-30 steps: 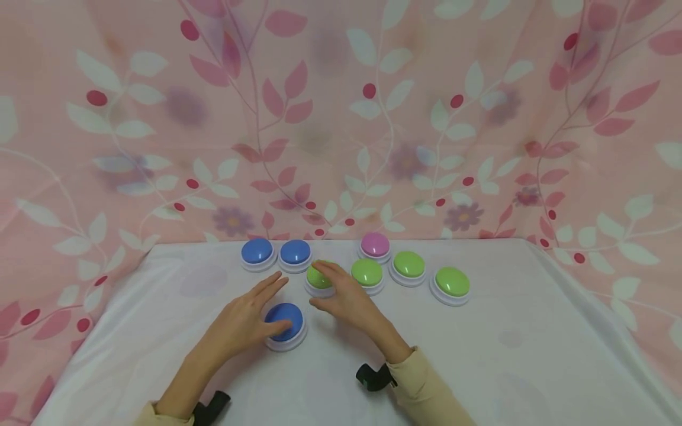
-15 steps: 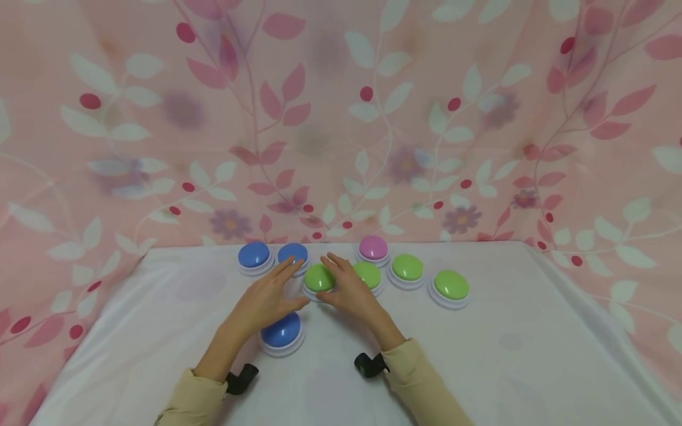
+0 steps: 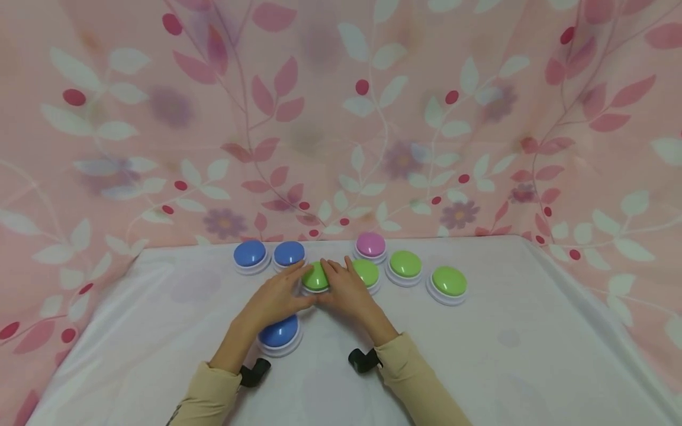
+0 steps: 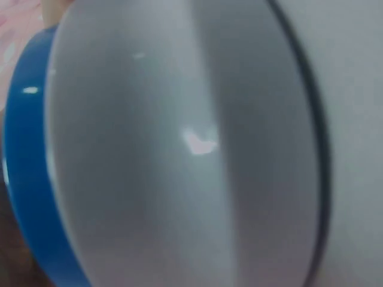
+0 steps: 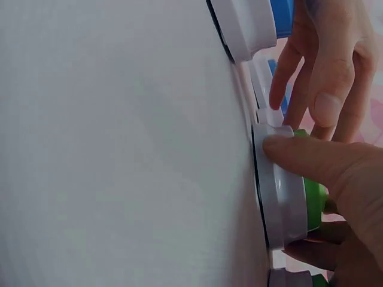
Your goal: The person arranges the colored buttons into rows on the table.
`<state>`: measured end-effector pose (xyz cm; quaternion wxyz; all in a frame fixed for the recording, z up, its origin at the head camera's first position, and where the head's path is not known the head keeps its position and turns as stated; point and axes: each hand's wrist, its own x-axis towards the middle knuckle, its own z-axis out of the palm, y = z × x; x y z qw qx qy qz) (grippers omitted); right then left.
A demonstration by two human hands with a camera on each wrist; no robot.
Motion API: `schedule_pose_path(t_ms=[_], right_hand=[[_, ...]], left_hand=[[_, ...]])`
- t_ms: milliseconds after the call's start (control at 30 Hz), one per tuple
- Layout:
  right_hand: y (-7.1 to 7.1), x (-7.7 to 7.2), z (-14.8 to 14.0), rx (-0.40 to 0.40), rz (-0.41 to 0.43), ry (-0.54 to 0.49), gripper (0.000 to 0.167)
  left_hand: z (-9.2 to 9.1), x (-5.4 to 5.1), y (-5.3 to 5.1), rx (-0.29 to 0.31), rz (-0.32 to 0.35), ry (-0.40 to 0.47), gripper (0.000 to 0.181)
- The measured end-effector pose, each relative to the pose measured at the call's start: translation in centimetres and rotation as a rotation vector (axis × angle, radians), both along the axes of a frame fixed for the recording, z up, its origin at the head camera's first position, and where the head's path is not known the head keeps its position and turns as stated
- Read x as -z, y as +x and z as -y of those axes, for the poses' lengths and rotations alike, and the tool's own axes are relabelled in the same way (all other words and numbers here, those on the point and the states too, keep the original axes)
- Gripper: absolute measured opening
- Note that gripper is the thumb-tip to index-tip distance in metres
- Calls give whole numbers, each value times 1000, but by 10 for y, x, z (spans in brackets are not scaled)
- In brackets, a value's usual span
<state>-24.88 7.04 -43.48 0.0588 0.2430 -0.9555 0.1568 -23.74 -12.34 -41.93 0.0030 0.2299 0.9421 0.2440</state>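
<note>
A green push button (image 3: 315, 276) with a white round base stands between the two hands. The right hand (image 3: 347, 297) grips it from the right; in the right wrist view, its thumb (image 5: 290, 149) lies against the white base and its fingers reach round the far side. Over the left side of the same button, the left hand (image 3: 274, 303) has its fingers extended and thumb apart; whether it touches the button cannot be told. Below the left hand sits a blue push button (image 3: 279, 332), whose white base (image 4: 143, 149) fills the left wrist view.
Two blue buttons (image 3: 250, 254) stand at the back left. Right of the hands are a pink button (image 3: 370, 244) and several green buttons (image 3: 405, 264). All rest on a white cloth-covered table (image 3: 506, 355) before a pink floral curtain (image 3: 319, 118).
The left hand has moved right and forward, from over the front blue button to the green button's left side. The right hand has closed in on the green button.
</note>
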Motion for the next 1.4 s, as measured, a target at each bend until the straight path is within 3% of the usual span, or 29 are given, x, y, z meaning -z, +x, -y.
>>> schedule_pose_path(t_ms=[300,1133,1400], right_hand=[[4,4,-3,25,31,-22,80],[1,-2,-6,-40,29,-77,75],[5,-8,-5,-35,87,-162,75]], left_hand=[[-9,0,6,18,36,-30,75],[-7,-6,11,39,13,-76,74],[-6,-9,16,43,-16,-63,73]])
